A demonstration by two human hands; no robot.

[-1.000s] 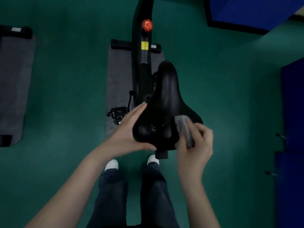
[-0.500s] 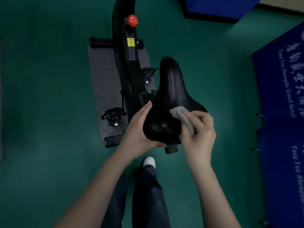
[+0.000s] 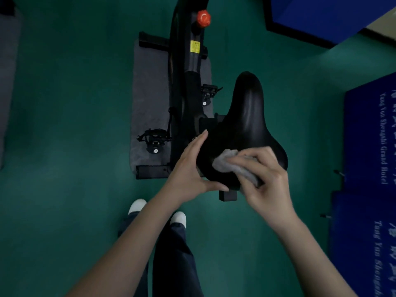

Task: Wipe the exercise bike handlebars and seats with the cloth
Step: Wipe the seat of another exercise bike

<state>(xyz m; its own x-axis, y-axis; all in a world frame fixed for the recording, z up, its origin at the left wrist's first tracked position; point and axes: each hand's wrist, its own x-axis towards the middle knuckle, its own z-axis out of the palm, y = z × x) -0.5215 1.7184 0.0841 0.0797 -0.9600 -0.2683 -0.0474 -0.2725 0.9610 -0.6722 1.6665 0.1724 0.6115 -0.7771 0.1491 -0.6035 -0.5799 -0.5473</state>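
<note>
seat-wiping step in hand. black seat [image 3: 246, 125] as landmark: right hand [image 3: 265, 181] at wide rear, fingers curled round grey cloth [image 3: 231, 166], pressing it on seat top. left hand [image 3: 188, 170] at rear left edge, fingers straight, thumb under rim, steadying. next, likely: sweep cloth forward toward seat nose; handlebars out of view.

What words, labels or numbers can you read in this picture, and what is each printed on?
"Tang Yun Shenghi Grand Hotel": white letters on the upper blue board.
"Tang Yun Shengh", cut off by the frame: lower blue board.
Large white characters beside both: too blurred and cropped to read.
Yellow sticker on the bike: print too small to read.
</note>
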